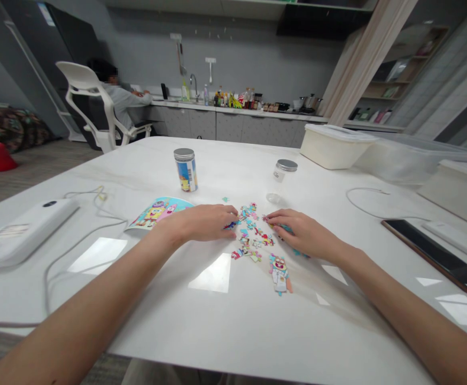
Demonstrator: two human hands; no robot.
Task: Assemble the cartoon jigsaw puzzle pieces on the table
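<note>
Left hand (197, 224) and right hand (303, 233) half-closed, fingertips on scattered jigsaw pieces (251, 232), grip impossible to tell, assembled cartoon figure (279, 272) near right hand

The white bench (157, 321) has a smooth, glossy, stone-like top that reflects the ceiling lights. The small multicoloured cardboard puzzle pieces (280, 274) have a printed surface with a slight sheen. The clear cylindrical plastic jar (281, 182) carries a ribbed grey metal lid (287, 165), while the cream plastic tub (333, 149) looks smooth and matt.
</note>
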